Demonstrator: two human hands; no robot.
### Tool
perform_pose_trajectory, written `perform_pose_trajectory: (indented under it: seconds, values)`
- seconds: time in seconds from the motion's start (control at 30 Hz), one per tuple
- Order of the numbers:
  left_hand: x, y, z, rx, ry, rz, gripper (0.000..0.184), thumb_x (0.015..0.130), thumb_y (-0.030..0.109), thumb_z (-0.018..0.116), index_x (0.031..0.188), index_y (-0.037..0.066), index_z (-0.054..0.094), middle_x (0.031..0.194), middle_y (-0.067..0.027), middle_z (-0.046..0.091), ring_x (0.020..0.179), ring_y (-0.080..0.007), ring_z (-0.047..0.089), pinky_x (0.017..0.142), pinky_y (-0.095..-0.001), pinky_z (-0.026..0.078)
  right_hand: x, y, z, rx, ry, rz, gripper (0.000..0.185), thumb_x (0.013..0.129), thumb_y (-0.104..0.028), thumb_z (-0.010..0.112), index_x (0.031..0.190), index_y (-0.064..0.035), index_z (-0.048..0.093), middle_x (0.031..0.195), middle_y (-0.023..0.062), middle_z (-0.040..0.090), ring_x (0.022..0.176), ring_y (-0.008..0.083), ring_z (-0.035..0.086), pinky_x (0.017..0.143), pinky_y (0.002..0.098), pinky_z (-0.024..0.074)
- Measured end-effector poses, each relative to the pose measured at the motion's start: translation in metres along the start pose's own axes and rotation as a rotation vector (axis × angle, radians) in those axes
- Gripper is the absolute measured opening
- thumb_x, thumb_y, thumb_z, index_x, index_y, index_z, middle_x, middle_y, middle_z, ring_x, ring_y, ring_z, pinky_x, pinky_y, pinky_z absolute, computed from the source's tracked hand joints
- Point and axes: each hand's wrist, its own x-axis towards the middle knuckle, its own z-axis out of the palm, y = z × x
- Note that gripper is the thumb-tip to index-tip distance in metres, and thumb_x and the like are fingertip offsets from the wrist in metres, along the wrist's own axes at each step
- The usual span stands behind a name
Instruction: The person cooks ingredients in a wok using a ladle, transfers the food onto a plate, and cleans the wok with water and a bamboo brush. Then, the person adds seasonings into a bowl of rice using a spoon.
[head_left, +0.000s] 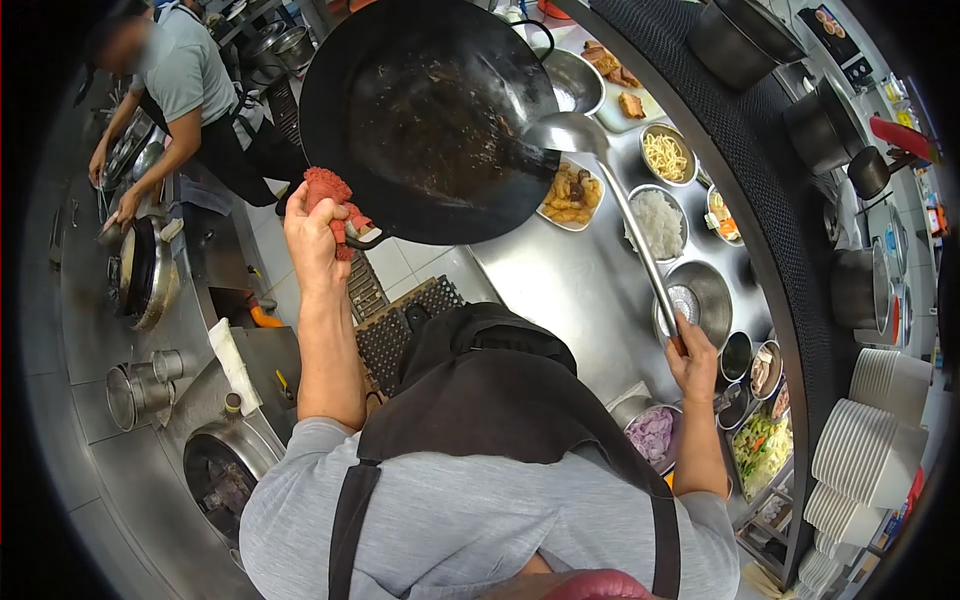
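Observation:
My left hand (316,235) is closed around a folded red cloth (327,187) at the rim of a large black wok (420,110). The wok is held up and tilted, its dark inside streaked with grease and small bits. In my right hand (693,358) is the handle of a long metal ladle (630,215). The ladle's bowl overlaps the wok's right edge in view; whether they touch I cannot tell. Just below that edge, a white plate (590,215) of golden-brown food stands on the steel counter (530,290).
Bowls of noodles (665,157), white rice (658,225) and chopped purple onion (652,435) line the counter, beside a metal bowl (712,300). A black shelf (730,120) curves along the right, with stacked white dishes (865,450) beyond. Another person (200,80) works at the left.

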Motion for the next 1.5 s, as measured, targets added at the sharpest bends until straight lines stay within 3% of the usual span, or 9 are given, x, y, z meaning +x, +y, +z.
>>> perform_pose_trajectory:
  seconds: [0.27, 0.67, 0.73, 0.87, 0.93, 1.03, 1.17, 1.37, 1.5]
  values:
    - [0.003, 0.001, -0.007, -0.060, -0.071, -0.039, 0.047, 0.064, -0.011, 0.049, 0.111, -0.007, 0.050, 0.086, -0.0088, 0.057, 0.067, -0.0157, 0.057, 0.060, -0.0263, 0.049, 0.046, -0.029, 0.033, -0.094, 0.047, -0.154, 0.054, 0.069, -0.001, 0.067, 0.120, -0.0169, 0.061, 0.081, 0.0101, 0.059, 0.068, 0.0285, 0.060, 0.063, 0.0387, 0.0494]
    - [0.029, -0.002, -0.006, -0.039, -0.011, 0.019, 0.060, 0.068, -0.010, 0.054, 0.125, -0.009, 0.036, 0.086, -0.0166, 0.059, 0.059, -0.0163, 0.059, 0.049, -0.0280, 0.049, -0.055, -0.021, -0.045, -0.239, -0.057, 0.038, 0.052, 0.069, 0.004, 0.062, 0.120, -0.0072, 0.060, 0.078, 0.0129, 0.058, 0.064, 0.0286, 0.058, 0.062, 0.0371, 0.0474]
    - [0.025, 0.005, -0.010, 0.007, 0.043, -0.018, 0.063, 0.065, -0.011, 0.054, 0.126, -0.009, 0.041, 0.093, -0.0121, 0.058, 0.070, -0.0174, 0.059, 0.062, -0.0277, 0.050, -0.065, -0.023, -0.029, -0.016, -0.040, 0.132, 0.050, 0.071, 0.004, 0.060, 0.121, -0.0022, 0.058, 0.076, 0.0133, 0.057, 0.061, 0.0243, 0.056, 0.061, 0.0344, 0.0468]
    - [0.037, -0.004, -0.037, -0.039, 0.046, -0.009, 0.054, 0.066, -0.011, 0.052, 0.120, -0.007, 0.046, 0.091, -0.0121, 0.059, 0.071, -0.0188, 0.060, 0.064, -0.0290, 0.052, -0.085, -0.029, 0.007, 0.198, -0.061, 0.397, 0.050, 0.072, -0.006, 0.062, 0.120, 0.0069, 0.055, 0.059, 0.0112, 0.052, 0.051, 0.0149, 0.048, 0.054, 0.0298, 0.0432]
    - [0.034, -0.003, -0.044, -0.055, 0.041, -0.009, 0.051, 0.066, -0.011, 0.051, 0.117, -0.006, 0.048, 0.090, -0.0122, 0.059, 0.072, -0.0191, 0.061, 0.065, -0.0296, 0.053, -0.091, -0.033, 0.022, 0.415, -0.087, 0.552, 0.051, 0.076, -0.005, 0.061, 0.125, 0.0060, 0.052, 0.056, 0.0012, 0.051, 0.046, 0.0089, 0.045, 0.045, 0.0258, 0.0381]
    - [0.034, -0.007, -0.059, -0.092, 0.009, -0.072, 0.053, 0.066, -0.009, 0.051, 0.118, -0.008, 0.044, 0.088, -0.0113, 0.058, 0.067, -0.0160, 0.058, 0.056, -0.0278, 0.050, -0.087, -0.062, 0.033, 0.709, -0.085, 0.700, 0.053, 0.080, 0.001, 0.060, 0.131, 0.0077, 0.044, 0.064, 0.0028, 0.055, 0.046, 0.0093, 0.051, 0.041, 0.0239, 0.0392]
    - [0.022, -0.009, -0.070, -0.106, 0.057, -0.129, 0.048, 0.064, -0.008, 0.050, 0.112, -0.007, 0.048, 0.087, -0.0108, 0.058, 0.066, -0.0172, 0.058, 0.055, -0.0291, 0.051, -0.080, -0.090, 0.039, 0.891, -0.081, 0.683, 0.056, 0.076, 0.003, 0.067, 0.127, 0.0092, 0.045, 0.074, 0.0051, 0.057, 0.046, 0.0097, 0.050, 0.041, 0.0244, 0.0406]
    - [-0.010, 0.007, -0.117, -0.098, 0.049, -0.244, 0.036, 0.060, -0.006, 0.049, 0.096, -0.003, 0.051, 0.081, -0.0093, 0.055, 0.069, -0.0185, 0.056, 0.060, -0.0284, 0.049, -0.041, -0.087, 0.082, 0.625, -0.178, 0.315, 0.043, 0.072, -0.001, 0.071, 0.110, 0.0112, 0.056, 0.073, 0.0089, 0.059, 0.063, 0.0089, 0.055, 0.058, 0.0247, 0.0458]
    - [-0.043, 0.033, -0.144, -0.125, 0.147, -0.244, 0.029, 0.060, -0.005, 0.049, 0.089, -0.002, 0.051, 0.078, -0.0091, 0.053, 0.060, -0.0192, 0.055, 0.051, -0.0303, 0.048, 0.013, -0.117, 0.101, 0.469, -0.325, 0.003, 0.041, 0.072, -0.011, 0.069, 0.109, 0.0038, 0.060, 0.081, 0.0237, 0.064, 0.074, 0.0362, 0.066, 0.070, 0.0383, 0.0513]
